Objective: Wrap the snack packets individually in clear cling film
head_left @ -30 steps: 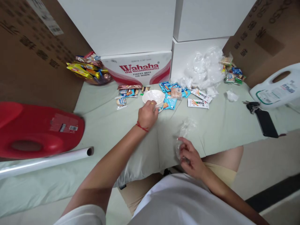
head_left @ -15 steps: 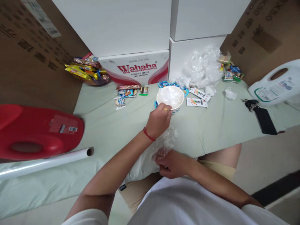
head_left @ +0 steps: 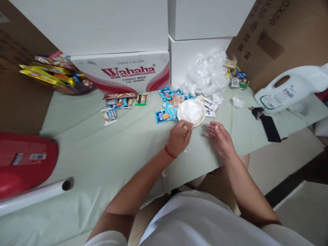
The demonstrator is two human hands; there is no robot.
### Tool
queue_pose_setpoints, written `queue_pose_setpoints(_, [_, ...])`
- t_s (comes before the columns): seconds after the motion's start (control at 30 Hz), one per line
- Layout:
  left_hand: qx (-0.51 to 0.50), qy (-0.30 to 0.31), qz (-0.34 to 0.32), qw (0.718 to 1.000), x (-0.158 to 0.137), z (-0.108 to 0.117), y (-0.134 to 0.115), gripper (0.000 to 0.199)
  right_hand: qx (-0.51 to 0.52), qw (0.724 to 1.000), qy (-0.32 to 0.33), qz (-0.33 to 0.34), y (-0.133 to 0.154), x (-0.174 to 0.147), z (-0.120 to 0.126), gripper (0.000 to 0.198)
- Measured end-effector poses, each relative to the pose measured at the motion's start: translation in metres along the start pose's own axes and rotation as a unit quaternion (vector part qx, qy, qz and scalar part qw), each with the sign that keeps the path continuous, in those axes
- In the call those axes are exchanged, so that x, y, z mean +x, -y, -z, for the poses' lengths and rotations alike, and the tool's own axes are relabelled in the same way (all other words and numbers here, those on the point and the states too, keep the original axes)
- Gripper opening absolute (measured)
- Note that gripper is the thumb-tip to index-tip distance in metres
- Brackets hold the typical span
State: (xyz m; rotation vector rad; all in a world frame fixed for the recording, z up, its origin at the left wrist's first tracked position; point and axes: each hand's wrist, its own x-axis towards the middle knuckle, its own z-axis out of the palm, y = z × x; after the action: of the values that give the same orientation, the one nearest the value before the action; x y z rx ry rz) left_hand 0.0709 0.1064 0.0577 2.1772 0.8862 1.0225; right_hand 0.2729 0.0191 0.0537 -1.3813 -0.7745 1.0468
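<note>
My left hand (head_left: 180, 136) is closed on the near rim of a white paper bowl (head_left: 204, 118), thumb and fingers pinching its edge. Something whitish and shiny shows inside the bowl; I cannot make out whether it is plastic or the lining. To the right of the bowl, my right hand (head_left: 221, 138) is raised with fingers apart and nothing in them. Blue snack packets (head_left: 164, 116) lie to the left of the bowl and behind it, with a pinkish packet (head_left: 177, 100) among them. White snack sachets (head_left: 210, 112) are partly hidden by the bowl.
Crumpled clear plastic (head_left: 208, 73) is heaped at the back, beside a Wahaha carton (head_left: 128, 73). More snacks (head_left: 120, 102) lie left. A white jug (head_left: 284, 90), keys (head_left: 257, 112) and a black phone (head_left: 270, 128) are right. A red jug (head_left: 28, 164) and a white roll (head_left: 36, 194) stand left.
My right hand has let go of the clear plastic near my lap and risen to the right of the bowl. The bowl has moved right over the sachets, uncovering blue packets. The view has shifted.
</note>
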Motion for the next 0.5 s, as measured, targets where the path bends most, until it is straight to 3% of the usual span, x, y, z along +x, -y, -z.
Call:
queue_pose_setpoints(0.1, [-0.041,0.062,-0.07,0.995,-0.004,0.002,-0.017,0.033,0.091,0.991,0.09,-0.033,-0.006,0.016,0.002,0.073])
queue_pose_setpoints(0.2, [-0.063,0.112,-0.124,0.984,-0.008,0.003,-0.023,0.035,0.128,0.978,0.159,-0.053,-0.012,0.015,-0.004,0.085])
queue_pose_setpoints(0.37, [-0.065,0.116,-0.115,0.985,-0.015,0.006,-0.013,0.036,0.142,0.977,0.141,-0.069,-0.015,0.017,-0.008,0.086])
queue_pose_setpoints(0.5, [-0.074,0.13,-0.11,0.983,-0.014,0.012,-0.01,0.037,0.117,0.976,0.164,-0.087,-0.008,0.029,-0.014,0.091])
